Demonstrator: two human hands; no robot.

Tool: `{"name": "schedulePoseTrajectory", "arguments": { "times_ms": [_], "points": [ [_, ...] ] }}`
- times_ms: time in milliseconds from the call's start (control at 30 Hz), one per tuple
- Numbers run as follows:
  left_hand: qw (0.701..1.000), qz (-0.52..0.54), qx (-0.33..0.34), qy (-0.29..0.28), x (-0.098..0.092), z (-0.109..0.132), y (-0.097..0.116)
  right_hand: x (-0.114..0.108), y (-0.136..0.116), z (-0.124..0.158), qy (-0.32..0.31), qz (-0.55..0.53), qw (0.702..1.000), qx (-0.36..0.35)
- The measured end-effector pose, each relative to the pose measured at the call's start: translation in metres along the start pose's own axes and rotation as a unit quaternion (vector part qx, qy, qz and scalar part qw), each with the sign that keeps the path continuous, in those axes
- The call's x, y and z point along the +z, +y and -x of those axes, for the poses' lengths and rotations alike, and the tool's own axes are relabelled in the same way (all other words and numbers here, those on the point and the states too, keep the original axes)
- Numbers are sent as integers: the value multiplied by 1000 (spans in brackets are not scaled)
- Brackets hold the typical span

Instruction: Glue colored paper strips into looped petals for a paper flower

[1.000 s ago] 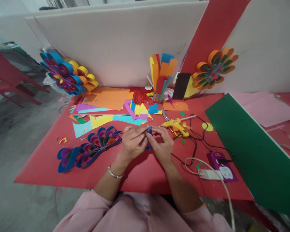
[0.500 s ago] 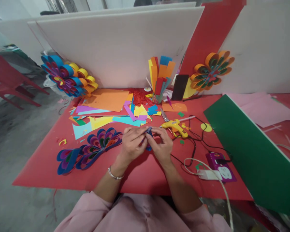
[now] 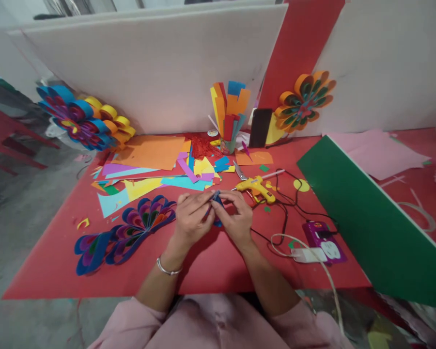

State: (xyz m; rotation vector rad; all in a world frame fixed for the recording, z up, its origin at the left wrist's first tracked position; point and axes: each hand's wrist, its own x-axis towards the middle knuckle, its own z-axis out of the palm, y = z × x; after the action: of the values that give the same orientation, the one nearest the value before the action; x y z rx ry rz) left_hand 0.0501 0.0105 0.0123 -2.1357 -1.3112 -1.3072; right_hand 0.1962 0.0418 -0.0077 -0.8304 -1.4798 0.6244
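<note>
My left hand (image 3: 189, 219) and my right hand (image 3: 233, 219) meet over the red table (image 3: 58, 261), fingers pinched together on a small folded blue paper piece (image 3: 215, 198). A silver bangle sits on my left wrist. A half-fan of looped blue, purple and multicolour paper petals (image 3: 127, 231) lies flat just left of my left hand. A yellow glue gun (image 3: 256, 187) rests just right of my right hand, its black cord trailing toward me.
Loose coloured paper sheets (image 3: 150, 162) cover the table's back left. A cup of paper strips (image 3: 228, 116), a dark phone (image 3: 259, 128) and finished paper flowers (image 3: 303, 102) stand against white boards. A green board (image 3: 363, 213) slants at the right; a purple power strip (image 3: 325, 242) lies near it.
The view has shifted slightly so everything sits a little further left and lower. Both hands stay pinched on the blue paper piece with only small finger movements.
</note>
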Motion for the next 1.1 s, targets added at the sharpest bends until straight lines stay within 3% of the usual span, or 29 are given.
{"name": "schedulePoseTrajectory", "arguments": {
  "times_ms": [1100],
  "points": [
    [999,1,-27,-20,2,4,0,1,9,4,-8,15,1000,11]
  ]
}}
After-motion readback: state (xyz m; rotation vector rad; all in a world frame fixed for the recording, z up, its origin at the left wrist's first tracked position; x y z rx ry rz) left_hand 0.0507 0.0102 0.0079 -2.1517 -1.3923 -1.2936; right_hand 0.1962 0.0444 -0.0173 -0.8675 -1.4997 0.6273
